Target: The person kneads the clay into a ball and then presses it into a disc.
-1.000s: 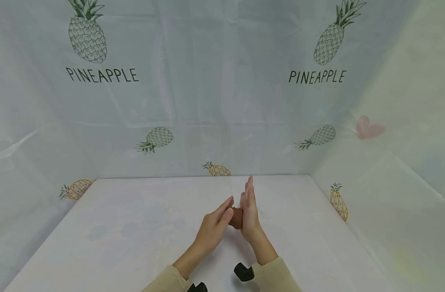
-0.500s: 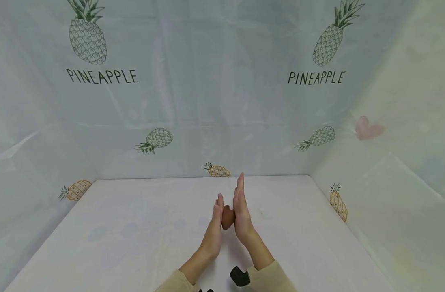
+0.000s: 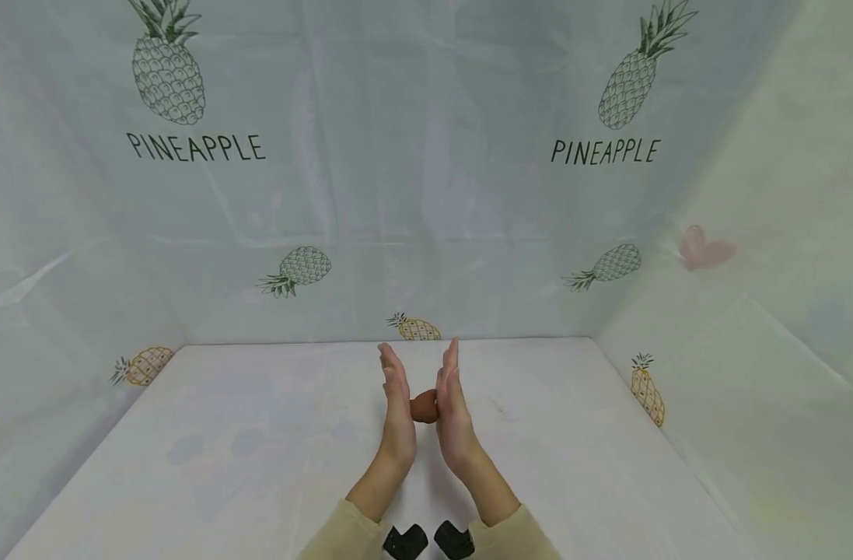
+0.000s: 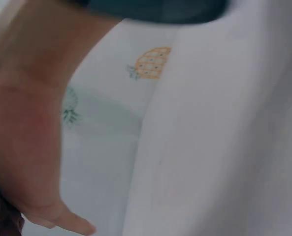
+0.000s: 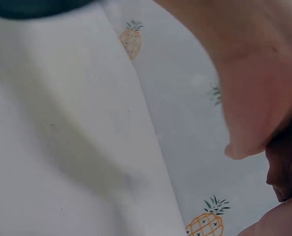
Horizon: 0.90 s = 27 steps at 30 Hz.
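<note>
Between the two upright palms sits a small lump of brown clay (image 3: 424,407), held by pressure from both sides in the head view. My left hand (image 3: 398,416) has its fingers straight and pointing forward, palm flat against the lump's left side. The right hand (image 3: 454,416) mirrors it on the other side, fingers also straight. In the left wrist view the clay (image 4: 0,216) shows dark at the lower left beside the palm. The right wrist view has the clay (image 5: 286,160) at its right edge, with a creased surface, touching the palm.
A white-covered table (image 3: 272,467) lies under the hands. Behind it hangs a pale sheet (image 3: 426,171) printed with pineapples, with similar sheeting at both sides. Black wrist devices (image 3: 405,542) show below the sleeves.
Both hands have shifted left with the clay between them. The left hand has turned from leaning across the clay to standing upright, its fingers now straight. The clay has rotated.
</note>
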Tool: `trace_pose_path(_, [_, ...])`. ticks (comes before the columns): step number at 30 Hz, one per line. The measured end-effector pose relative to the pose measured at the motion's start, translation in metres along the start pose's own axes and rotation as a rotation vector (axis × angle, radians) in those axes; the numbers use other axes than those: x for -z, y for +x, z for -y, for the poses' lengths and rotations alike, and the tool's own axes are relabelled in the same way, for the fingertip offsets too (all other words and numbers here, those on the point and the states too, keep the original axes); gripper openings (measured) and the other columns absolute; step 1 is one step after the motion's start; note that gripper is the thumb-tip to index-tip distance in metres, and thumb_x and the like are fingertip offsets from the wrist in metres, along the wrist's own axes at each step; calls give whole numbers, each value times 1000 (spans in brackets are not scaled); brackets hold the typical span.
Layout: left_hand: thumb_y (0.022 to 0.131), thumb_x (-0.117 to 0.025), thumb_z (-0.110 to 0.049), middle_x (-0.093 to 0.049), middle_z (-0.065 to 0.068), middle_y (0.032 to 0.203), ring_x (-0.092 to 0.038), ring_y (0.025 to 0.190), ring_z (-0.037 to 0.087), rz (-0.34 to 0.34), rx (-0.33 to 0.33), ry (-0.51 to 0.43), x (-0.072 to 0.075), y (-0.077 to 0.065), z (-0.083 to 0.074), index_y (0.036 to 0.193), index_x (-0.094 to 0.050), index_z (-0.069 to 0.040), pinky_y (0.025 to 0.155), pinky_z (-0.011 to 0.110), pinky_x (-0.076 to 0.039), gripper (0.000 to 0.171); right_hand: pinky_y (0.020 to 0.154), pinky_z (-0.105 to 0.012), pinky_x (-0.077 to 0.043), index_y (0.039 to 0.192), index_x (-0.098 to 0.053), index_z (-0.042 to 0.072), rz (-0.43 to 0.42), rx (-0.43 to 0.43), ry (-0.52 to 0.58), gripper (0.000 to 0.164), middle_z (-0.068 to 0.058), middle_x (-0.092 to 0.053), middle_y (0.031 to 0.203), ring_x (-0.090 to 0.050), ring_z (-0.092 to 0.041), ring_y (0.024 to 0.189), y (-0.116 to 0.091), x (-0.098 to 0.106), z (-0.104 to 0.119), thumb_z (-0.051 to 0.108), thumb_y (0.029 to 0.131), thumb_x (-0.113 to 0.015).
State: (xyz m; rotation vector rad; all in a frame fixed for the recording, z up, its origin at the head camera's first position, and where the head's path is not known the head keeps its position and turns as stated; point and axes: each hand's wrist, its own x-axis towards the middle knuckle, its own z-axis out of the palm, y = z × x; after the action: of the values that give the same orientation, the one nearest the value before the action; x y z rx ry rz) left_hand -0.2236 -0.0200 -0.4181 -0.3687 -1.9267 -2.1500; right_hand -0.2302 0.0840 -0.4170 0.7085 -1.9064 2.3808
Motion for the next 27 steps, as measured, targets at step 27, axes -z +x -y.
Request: trace_pose_path(27, [111, 1, -55, -2, 6, 177, 21, 161, 20, 162, -39, 5, 6, -17, -12, 167, 21, -32, 123, 63, 22, 63, 124, -65, 18, 165, 23, 42, 57, 86, -10, 61, 9, 23, 175, 23, -24, 162, -5, -7, 41, 55, 112, -3])
